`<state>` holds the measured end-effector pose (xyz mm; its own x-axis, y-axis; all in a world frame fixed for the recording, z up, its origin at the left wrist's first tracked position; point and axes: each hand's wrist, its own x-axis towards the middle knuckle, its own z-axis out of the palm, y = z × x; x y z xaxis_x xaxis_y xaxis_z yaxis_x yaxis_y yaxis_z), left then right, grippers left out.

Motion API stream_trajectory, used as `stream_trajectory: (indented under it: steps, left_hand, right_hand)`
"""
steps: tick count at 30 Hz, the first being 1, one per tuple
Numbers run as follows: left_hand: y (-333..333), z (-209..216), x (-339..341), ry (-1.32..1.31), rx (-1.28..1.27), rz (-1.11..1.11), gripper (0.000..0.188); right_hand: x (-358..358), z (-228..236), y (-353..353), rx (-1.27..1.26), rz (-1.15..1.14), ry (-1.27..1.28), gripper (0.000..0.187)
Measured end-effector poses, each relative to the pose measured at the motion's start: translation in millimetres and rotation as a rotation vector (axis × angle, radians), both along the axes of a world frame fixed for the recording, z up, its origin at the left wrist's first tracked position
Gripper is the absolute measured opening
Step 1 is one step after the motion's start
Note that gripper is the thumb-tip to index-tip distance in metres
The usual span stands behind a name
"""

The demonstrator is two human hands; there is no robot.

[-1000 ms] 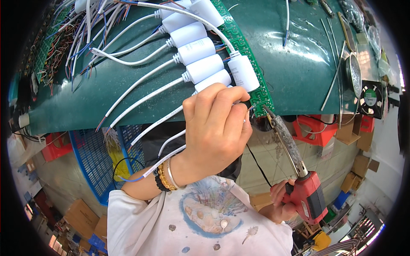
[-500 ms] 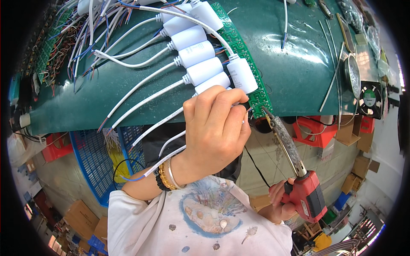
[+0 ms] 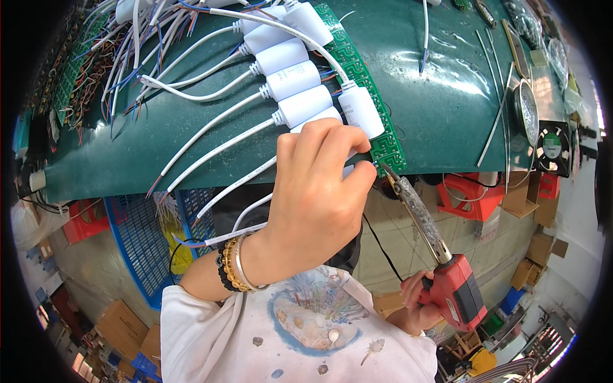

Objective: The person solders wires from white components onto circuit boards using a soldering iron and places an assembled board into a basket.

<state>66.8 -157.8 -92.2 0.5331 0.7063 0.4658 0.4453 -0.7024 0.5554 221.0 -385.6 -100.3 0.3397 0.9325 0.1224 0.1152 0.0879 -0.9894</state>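
Observation:
My right hand [image 3: 418, 303] grips a red-and-black soldering gun [image 3: 456, 290]. Its tip touches or hovers just over the near end of a long green circuit board [image 3: 354, 64]; I cannot tell which. Beside that end my left hand [image 3: 319, 191] is closed, thumb and fingers pinching a white cylinder mostly hidden under them. A white cable [image 3: 233, 235] with a blue wire end comes out by my left wrist. Several white cylinders [image 3: 294, 80] with cables lie in a row along the board's left side. Another white cylinder [image 3: 362, 112] rests across the board.
The green tabletop [image 3: 440, 115] ends just below the board. Tangled wires [image 3: 153, 38] fill its far left. At the right are thin metal rods [image 3: 497, 118], a round metal dish [image 3: 527, 108] and a black fan [image 3: 553, 149]. A blue basket [image 3: 137, 246] and red stools [image 3: 472, 195] stand below.
The soldering tip has shifted slightly left along the board's near end. My left hand has moved a little, its wrist rising, and the cable beside it has swung upward.

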Motion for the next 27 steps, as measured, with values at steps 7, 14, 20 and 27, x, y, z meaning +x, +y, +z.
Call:
stream_trajectory:
  steps: [7, 14, 20, 27]
  left_hand:
    - [-0.1, 1.6, 2.6, -0.001, -0.022, -0.005, 0.014]
    - [0.5, 2.0, 2.0, -0.007, -0.021, -0.009, 0.015]
    - [0.7, 2.3, 2.2, 0.005, -0.006, -0.009, 0.015]
    - [0.3, 5.0, 3.4, 0.024, -0.017, -0.012, 0.016]
  right_hand:
    - [11.4, -0.1, 0.2, -0.046, 0.107, 0.058, 0.033]
    - [0.6, -5.5, -7.8, -0.045, -0.060, 0.053, 0.080]
    - [-0.4, -1.3, 6.0, 0.023, -0.046, -0.020, 0.080]
    - [-10.5, -0.8, 17.5, 0.030, -0.116, 0.148, 0.079]
